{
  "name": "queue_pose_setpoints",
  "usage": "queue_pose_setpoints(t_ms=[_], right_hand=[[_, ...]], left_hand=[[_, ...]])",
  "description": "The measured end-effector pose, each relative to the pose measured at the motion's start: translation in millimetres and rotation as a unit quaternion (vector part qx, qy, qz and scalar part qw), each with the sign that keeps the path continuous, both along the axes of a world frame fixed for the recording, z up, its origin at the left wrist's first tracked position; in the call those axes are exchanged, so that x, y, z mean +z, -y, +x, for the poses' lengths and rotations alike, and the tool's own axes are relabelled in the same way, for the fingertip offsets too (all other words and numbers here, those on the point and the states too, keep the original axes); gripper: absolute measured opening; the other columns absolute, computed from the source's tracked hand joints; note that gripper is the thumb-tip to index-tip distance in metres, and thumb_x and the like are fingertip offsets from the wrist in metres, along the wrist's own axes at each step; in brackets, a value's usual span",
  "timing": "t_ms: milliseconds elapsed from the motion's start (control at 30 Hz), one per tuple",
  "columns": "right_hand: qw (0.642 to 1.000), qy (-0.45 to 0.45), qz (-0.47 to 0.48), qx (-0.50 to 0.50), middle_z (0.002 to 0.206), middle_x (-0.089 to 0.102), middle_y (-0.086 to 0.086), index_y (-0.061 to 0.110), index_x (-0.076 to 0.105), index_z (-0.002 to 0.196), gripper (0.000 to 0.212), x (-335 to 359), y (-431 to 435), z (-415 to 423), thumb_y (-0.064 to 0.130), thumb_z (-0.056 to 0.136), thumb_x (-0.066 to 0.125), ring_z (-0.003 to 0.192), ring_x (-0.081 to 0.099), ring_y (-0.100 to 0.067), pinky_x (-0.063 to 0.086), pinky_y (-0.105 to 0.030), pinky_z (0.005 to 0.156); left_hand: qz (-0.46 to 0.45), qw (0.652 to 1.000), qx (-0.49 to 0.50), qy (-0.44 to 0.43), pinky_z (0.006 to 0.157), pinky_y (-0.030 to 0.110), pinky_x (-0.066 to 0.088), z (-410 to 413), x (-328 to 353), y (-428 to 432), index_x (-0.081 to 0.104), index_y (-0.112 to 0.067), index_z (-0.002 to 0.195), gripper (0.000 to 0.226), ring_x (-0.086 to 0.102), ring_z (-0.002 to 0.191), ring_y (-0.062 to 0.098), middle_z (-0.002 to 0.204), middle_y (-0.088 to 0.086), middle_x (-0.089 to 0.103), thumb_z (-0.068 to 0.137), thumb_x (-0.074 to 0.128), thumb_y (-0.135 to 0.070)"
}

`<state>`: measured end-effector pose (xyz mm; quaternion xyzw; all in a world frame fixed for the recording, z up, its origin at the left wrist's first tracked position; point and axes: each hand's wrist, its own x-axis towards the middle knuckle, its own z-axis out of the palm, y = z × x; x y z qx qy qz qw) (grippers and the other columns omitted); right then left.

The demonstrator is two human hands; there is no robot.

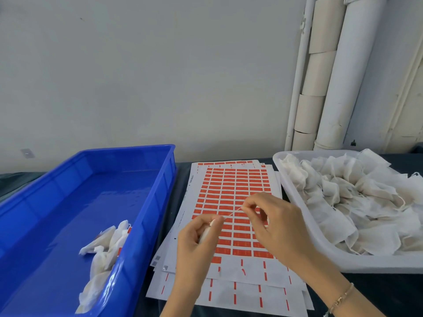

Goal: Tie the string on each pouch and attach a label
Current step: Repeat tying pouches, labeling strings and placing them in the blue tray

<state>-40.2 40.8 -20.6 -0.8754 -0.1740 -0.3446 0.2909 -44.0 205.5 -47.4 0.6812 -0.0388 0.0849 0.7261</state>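
Head view, starting at our left: a deep blue plastic crate [91,202] sits on the dark cloth-covered table [377,294]. A few finished white gauze pouches [107,245] lie bunched against the crate's near right wall, with flecks of orange-red showing among them.

Just beside the crate lies a fanned stack of white label sheets [229,186]. The top sheet carries rows of small orange-red rectangular labels, and its near rows are already stripped.

Above these sheets we see our left hand [194,245]. Its fingers are curled round a small white pouch [204,235], with thumb and forefinger pinched at the pouch's top end. A thin pale string [233,212] runs up and to the right from that pinch, drawn straight. It ends at our right hand [277,229], where thumb and forefinger tips are closed on it and the other fingers are loosely bent. We cannot tell whether a knot has formed. A thin gold chain bracelet [342,297] circles the right wrist.

Farther right, a shallow white plastic tray [295,197] touches the edge of the sheets. It holds a heap of crumpled white gauze pouches [357,197] with loose strings. Behind the tray, white pipes [338,76] stand against the pale wall.
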Motion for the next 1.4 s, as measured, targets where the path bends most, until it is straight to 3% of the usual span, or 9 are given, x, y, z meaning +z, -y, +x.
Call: queue_pose_setpoints(t_ms=[167,333,467,600,667,767,967,1133,1400], right_hand=[[0.982,-0.186,0.013,0.028,0.098,0.054,0.033,0.046,0.053,0.097,0.019,-45,-15,2,0.044,0.084,0.066,0.086,0.058,0.006,0.053,-0.015,0.084],[0.881,-0.435,-0.172,0.064,0.152,0.013,0.026,0.05,0.01,0.141,0.085,-84,-3,4,0.067,0.075,0.061,0.141,0.017,-0.006,0.019,-0.039,0.116],[0.905,-0.375,-0.177,0.096,0.151,0.024,0.024,0.05,0.022,0.14,0.063,-86,2,3,0.049,0.088,0.058,0.139,0.027,-0.005,0.023,-0.027,0.112],[0.949,-0.197,-0.222,0.102,0.12,0.061,0.015,0.035,0.064,0.111,0.031,-81,-4,-5,0.03,0.082,0.072,0.11,0.057,-0.005,0.036,-0.016,0.103],[0.973,-0.07,-0.214,0.055,0.086,0.069,0.009,0.027,0.074,0.079,0.026,-83,-5,-11,0.029,0.058,0.089,0.077,0.066,-0.008,0.057,-0.021,0.076],[0.983,0.024,-0.183,-0.023,0.074,0.07,0.004,0.021,0.075,0.071,0.02,-88,-9,-17,0.033,0.056,0.081,0.063,0.067,-0.012,0.057,-0.023,0.061],[0.97,-0.229,-0.003,-0.078,0.088,0.068,0.022,0.035,0.071,0.098,0.026,-95,-28,-25,0.045,0.074,0.075,0.064,0.06,0.001,0.052,-0.013,0.069],[0.775,-0.442,0.449,0.046,0.102,0.071,0.016,0.034,0.057,0.109,0.036,-90,-48,-9,0.038,0.077,0.074,0.088,0.07,-0.011,0.058,-0.031,0.081],[0.739,-0.48,0.474,0.008,0.107,0.067,0.006,0.033,0.053,0.112,0.034,-98,-49,-4,0.02,0.086,0.07,0.094,0.066,-0.019,0.055,-0.039,0.085]], left_hand=[[0.094,0.995,0.018,-0.037,0.064,0.022,0.057,7,-39,-22,0.068,-0.023,0.085,0.012,0.072,0.076,0.015,0.079,-0.005,0.074,0.092,0.059,-0.028],[0.148,0.983,0.07,-0.08,0.055,0.007,0.048,17,-74,-36,0.063,-0.025,0.088,0.009,0.069,0.074,-0.003,0.081,-0.015,0.072,0.093,0.057,-0.031],[0.19,0.976,0.06,-0.087,0.06,0.008,0.049,23,-83,-35,0.062,-0.032,0.094,0.01,0.067,0.082,-0.005,0.094,-0.025,0.066,0.096,0.052,-0.028],[0.263,0.96,0.047,-0.082,0.053,0.001,0.04,26,-89,-32,0.062,-0.033,0.09,0.016,0.055,0.079,-0.013,0.095,-0.039,0.049,0.097,0.05,-0.023],[0.277,0.956,0.05,-0.083,0.054,0.002,0.038,26,-92,-30,0.063,-0.032,0.088,0.017,0.053,0.079,-0.013,0.093,-0.04,0.046,0.097,0.05,-0.023],[0.242,0.963,0.062,-0.098,0.061,0.004,0.039,26,-94,-32,0.065,-0.032,0.088,0.019,0.058,0.087,-0.006,0.098,-0.035,0.053,0.097,0.05,-0.024],[0.158,0.978,0.085,-0.106,0.068,0.01,0.045,22,-97,-32,0.069,-0.034,0.092,0.018,0.062,0.093,0.0,0.101,-0.027,0.063,0.097,0.052,-0.027],[0.14,0.984,0.082,-0.067,0.072,0.01,0.044,16,-97,-32,0.07,-0.037,0.092,0.016,0.057,0.094,-0.015,0.098,-0.03,0.065,0.093,0.058,-0.027],[0.19,0.979,0.063,-0.03,0.081,0.009,0.045,10,-96,-29,0.069,-0.046,0.094,0.015,0.055,0.101,-0.015,0.101,-0.034,0.063,0.087,0.065,-0.034]])
